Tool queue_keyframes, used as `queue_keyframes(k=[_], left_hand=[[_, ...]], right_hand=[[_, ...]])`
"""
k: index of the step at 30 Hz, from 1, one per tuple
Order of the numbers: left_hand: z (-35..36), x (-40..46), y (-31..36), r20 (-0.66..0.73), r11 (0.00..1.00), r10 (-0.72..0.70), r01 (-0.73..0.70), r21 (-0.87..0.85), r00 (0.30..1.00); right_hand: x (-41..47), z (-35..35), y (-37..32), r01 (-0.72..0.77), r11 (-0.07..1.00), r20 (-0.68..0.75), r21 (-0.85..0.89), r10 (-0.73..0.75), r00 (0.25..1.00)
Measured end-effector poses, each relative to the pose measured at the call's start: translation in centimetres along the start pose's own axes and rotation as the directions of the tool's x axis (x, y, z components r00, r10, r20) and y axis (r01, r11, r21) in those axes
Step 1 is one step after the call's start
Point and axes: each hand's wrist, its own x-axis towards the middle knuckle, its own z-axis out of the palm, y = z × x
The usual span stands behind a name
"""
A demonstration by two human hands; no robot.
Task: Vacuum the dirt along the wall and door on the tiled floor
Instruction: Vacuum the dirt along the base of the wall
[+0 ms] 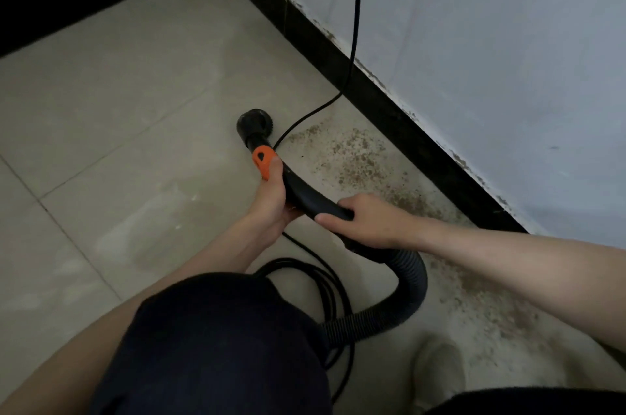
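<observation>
We grip the vacuum handle (301,192) with both hands, left hand (271,197) curled near the orange collar (262,160), right hand (369,219) wrapped nearer the hose (406,282), nozzle (252,123) on the tiled floor (118,109) left of the dirt (359,157) beside the wall (491,41)

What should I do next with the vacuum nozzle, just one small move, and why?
Probably swing the nozzle to the right, onto the brown dirt beside the black baseboard. It now sits on tile that looks clean, left of the patch. Your left hand and right hand already grip the handle, but mind the power cord lying in the way.
</observation>
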Motion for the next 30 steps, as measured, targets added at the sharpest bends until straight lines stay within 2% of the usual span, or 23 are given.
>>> queue_keyframes(k=[4, 10, 14, 18, 21, 24, 30], left_hand=[[0.0, -0.5, 2.2, -0.065, 0.992, 0.121, -0.120, 0.025, 0.991], [2.8, -3.4, 2.1, -0.079, 0.952, 0.298, -0.290, 0.098, 0.951], [5.6, -6.6, 1.9, -0.069, 0.878, 0.446, -0.422, 0.224, 0.892], [8.4, -9.7, 1.3, 0.022, 0.758, 0.570, -0.536, 0.370, 0.821], [10.7, -11.1, 0.1, 0.093, 0.669, 0.608, -0.573, 0.473, 0.788], [12.7, -11.8, -1.2, 0.102, 0.607, 0.624, -0.563, 0.561, 0.775], [16.1, -11.5, -3.6, 0.066, 0.572, 0.595, -0.480, 0.665, 0.801]], right_hand=[[1.5, -0.9, -1.0, 0.095, 0.995, -0.041, -0.021, -0.096, 0.995], [0.2, -1.7, 1.3, 0.242, 0.969, -0.113, 0.052, -0.235, 0.965], [-2.4, -2.7, 2.9, 0.322, 0.946, -0.185, 0.044, -0.309, 0.933], [-4.9, -3.1, 5.3, 0.424, 0.903, -0.260, 0.072, -0.393, 0.882], [-6.4, -3.2, 7.4, 0.453, 0.883, -0.257, 0.125, -0.412, 0.874], [-7.5, -3.4, 9.2, 0.460, 0.871, -0.252, 0.172, -0.412, 0.875], [-9.0, -3.2, 12.6, 0.445, 0.858, -0.241, 0.258, -0.389, 0.889]])
